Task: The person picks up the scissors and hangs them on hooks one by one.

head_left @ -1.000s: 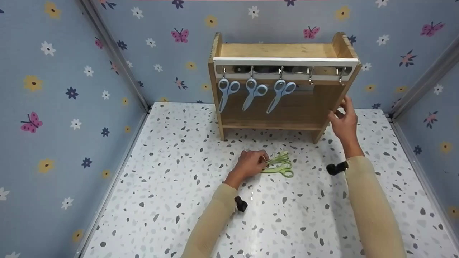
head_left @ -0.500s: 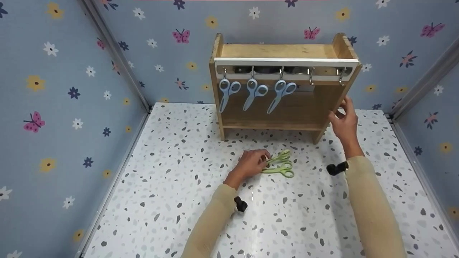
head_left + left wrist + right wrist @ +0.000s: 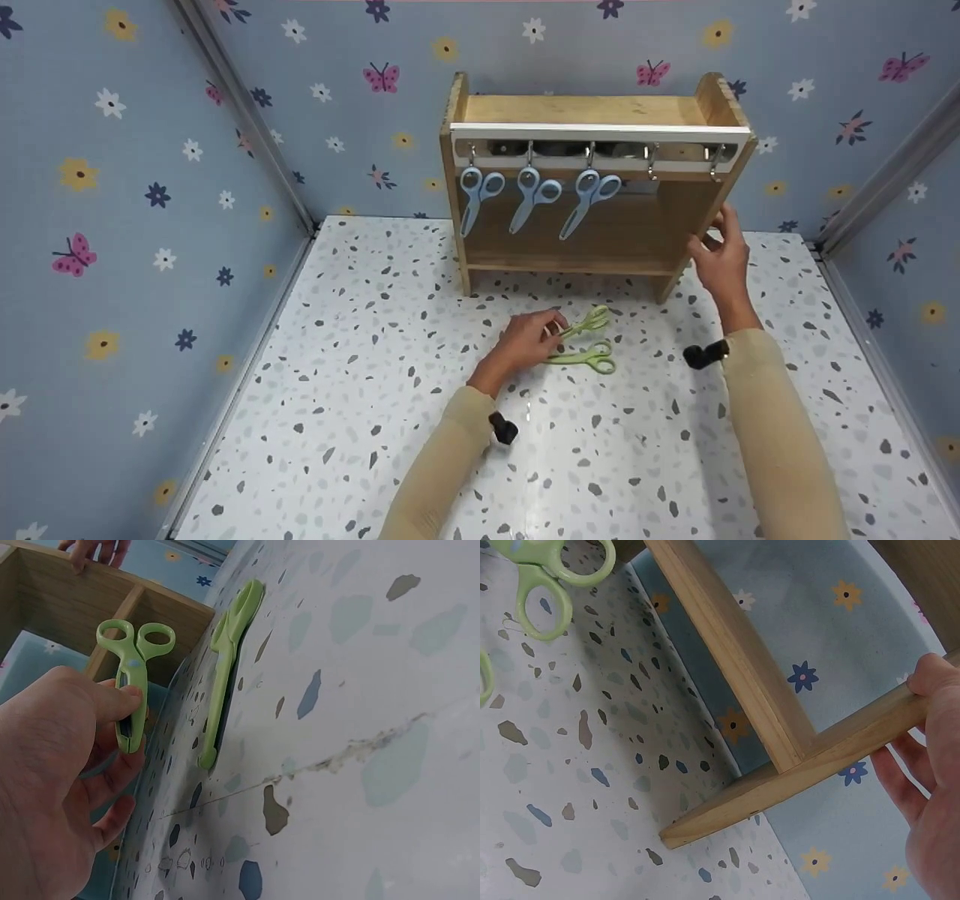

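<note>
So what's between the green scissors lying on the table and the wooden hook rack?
In the head view, a second pair of green scissors, pinched by the left hand, then speckled tabletop.

Far wall [image 3: 487, 52], L wall [image 3: 135, 300] & R wall [image 3: 911, 217] were lt blue w/ printed flowers [image 3: 79, 174] (white, yellow, dk blue) & pink butterflies [image 3: 381, 78]. Grey metal strips [image 3: 244, 116] ran up both far corners & along the tabletop's [image 3: 360, 337] L/R edges. Tabletop was white w/ grey specks, plus a thin, rough seam [image 3: 364, 748]. Light left pale glare [image 3: 529, 480] nr. the near middle.
</note>
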Motion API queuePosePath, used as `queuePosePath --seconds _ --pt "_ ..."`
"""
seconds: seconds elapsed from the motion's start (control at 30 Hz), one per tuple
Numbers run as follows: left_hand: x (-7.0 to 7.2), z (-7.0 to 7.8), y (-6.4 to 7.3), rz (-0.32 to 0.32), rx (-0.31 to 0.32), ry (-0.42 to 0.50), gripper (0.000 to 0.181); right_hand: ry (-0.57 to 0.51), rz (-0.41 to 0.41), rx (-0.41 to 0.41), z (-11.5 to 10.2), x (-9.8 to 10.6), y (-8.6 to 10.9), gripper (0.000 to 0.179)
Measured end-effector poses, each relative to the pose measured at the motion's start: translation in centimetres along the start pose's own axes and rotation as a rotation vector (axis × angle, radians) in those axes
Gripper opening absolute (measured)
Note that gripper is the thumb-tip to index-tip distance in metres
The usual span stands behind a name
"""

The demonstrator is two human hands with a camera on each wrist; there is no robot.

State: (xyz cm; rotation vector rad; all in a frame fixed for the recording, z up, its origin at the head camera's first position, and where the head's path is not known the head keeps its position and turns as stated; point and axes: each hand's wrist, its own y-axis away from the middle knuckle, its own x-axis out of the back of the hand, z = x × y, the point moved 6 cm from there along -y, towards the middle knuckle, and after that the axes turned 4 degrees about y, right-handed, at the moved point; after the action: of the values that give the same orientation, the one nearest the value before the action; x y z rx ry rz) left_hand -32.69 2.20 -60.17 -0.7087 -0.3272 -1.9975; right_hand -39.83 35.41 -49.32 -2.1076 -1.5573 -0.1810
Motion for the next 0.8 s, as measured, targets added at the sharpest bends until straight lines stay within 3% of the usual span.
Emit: queuePosePath --seconds 0.33,0.8 --pt "0.3 0.5 0.2 -0.001 -0.022 0.037 0.024 0.001 -0.008 0.006 -0.4 0.0 0.1 0.077" --pt "0.7 1.4 -0.2 0.005 -0.048 0.051 0.023 0.03 -0.002 -0.049 0.0 0.0 -0.2 0.078"
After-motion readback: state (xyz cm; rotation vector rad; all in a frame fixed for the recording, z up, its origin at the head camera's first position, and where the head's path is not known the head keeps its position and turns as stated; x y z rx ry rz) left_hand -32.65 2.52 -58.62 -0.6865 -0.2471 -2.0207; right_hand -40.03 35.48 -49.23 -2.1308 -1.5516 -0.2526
